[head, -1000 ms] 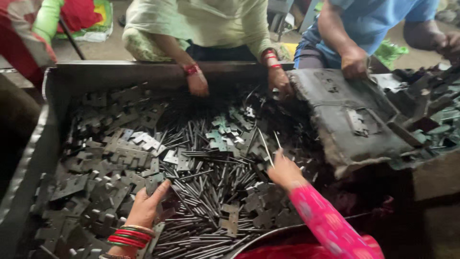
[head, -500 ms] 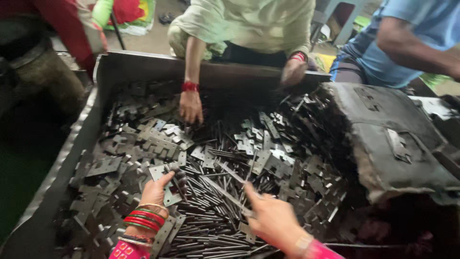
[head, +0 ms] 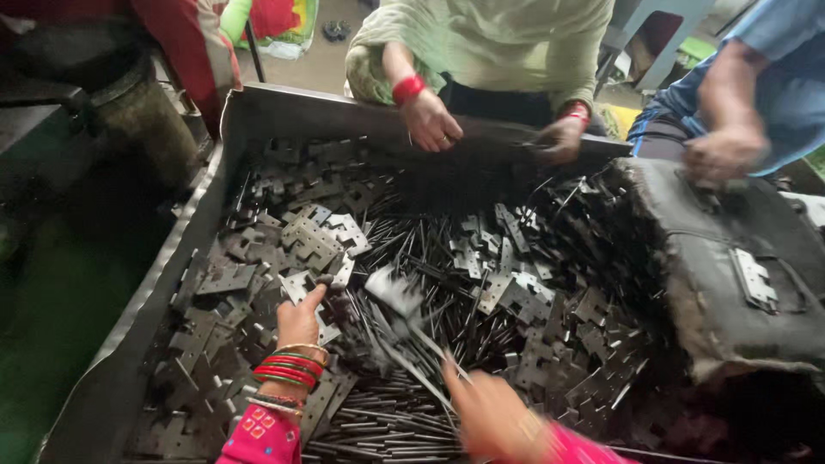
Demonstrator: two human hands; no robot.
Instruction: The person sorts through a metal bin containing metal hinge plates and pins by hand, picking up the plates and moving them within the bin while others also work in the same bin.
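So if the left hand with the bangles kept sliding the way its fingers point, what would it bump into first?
Probably the flat notched metal plates heaped just beyond the left hand, though depth is hard to judge.

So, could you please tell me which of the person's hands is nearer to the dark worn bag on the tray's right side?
Right. The right hand is low in the tray, left of the bag; the left hand lies farther left among flat metal plates.

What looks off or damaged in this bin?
The dark bag at the bin's right edge looks worn: its lower edge is frayed, and one metal plate lies on top of it, outside the pile. The plates and pins in the metal bin are a loose, unsorted jumble.
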